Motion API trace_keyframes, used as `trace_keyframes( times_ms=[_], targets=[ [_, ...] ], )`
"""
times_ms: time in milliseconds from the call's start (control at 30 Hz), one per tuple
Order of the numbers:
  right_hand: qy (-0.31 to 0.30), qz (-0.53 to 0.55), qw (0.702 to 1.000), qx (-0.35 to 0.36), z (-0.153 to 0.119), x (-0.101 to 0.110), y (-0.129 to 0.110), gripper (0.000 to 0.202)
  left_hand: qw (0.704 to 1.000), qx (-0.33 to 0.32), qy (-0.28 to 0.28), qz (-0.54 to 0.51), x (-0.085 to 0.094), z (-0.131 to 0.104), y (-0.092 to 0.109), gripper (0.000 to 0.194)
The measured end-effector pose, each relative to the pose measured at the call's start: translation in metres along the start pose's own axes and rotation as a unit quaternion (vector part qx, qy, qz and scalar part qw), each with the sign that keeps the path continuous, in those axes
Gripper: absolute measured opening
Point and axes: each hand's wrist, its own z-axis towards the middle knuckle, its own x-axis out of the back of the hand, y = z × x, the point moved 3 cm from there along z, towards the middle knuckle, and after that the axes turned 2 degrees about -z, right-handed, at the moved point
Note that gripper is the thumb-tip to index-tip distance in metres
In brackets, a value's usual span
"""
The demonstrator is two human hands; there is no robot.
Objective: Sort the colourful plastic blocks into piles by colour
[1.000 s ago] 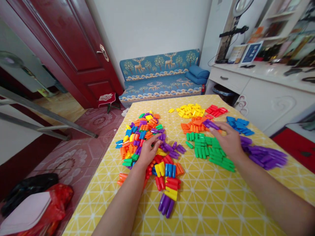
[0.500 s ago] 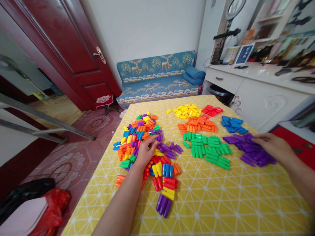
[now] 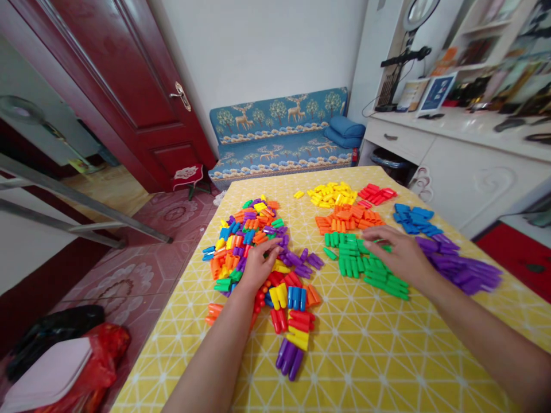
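My left hand (image 3: pixel 259 265) rests on the right side of a mixed-colour pile of plastic pieces (image 3: pixel 232 244), next to some purple ones; its fingertips are bent together and what they hold, if anything, is too small to make out. Over the green pile (image 3: pixel 350 255) hovers my right hand (image 3: pixel 398 252), fingers apart and nothing seen in them. To its right lies a purple pile (image 3: pixel 465 267). Orange (image 3: pixel 348 218), yellow (image 3: pixel 331 194), red (image 3: pixel 377 194) and blue (image 3: pixel 412 219) pieces form separate heaps behind.
A yellow patterned cloth (image 3: pixel 365 355) covers the table. Joined purple, yellow, red and blue pieces (image 3: pixel 289 358) lie near its front. Beyond stand a blue sofa (image 3: pixel 275 132) and a red stool (image 3: pixel 188 175); a white cabinet (image 3: pixel 469 172) is at the right.
My right hand has moved left from the purple pile to above the green pile. The purple pile looks more spread to the right. My left hand has hardly moved.
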Motion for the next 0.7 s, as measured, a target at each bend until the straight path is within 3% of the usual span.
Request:
trace_keyframes(
  times_ms=[67, 167, 267, 333, 467, 700],
  targets=[
    [-0.065, 0.039, 0.996, 0.041, 0.006, -0.035, -0.038, 0.016, 1.000, -0.003, 0.001, 0.007, 0.000, 0.000, 0.000, 0.030],
    [-0.106, 0.048, 0.989, 0.090, 0.011, -0.083, -0.079, 0.026, 1.000, -0.011, 0.003, 0.018, 0.001, -0.001, -0.001, 0.029],
    [-0.153, 0.027, 0.984, 0.092, 0.012, -0.122, -0.095, 0.053, 1.000, -0.015, 0.004, 0.015, 0.001, -0.001, 0.000, 0.028],
    [-0.160, 0.020, 0.983, 0.083, 0.012, -0.139, -0.097, 0.059, 1.000, -0.012, 0.006, 0.007, 0.001, -0.001, 0.001, 0.027],
    [-0.109, 0.031, 0.991, 0.070, 0.008, -0.152, -0.093, 0.043, 1.000, -0.011, 0.010, 0.006, 0.000, -0.001, 0.002, 0.026],
    [-0.059, 0.119, 0.991, 0.033, 0.005, -0.148, -0.091, 0.027, 0.999, -0.038, -0.034, 0.016, -0.002, -0.002, 0.002, 0.028]
  ],
)
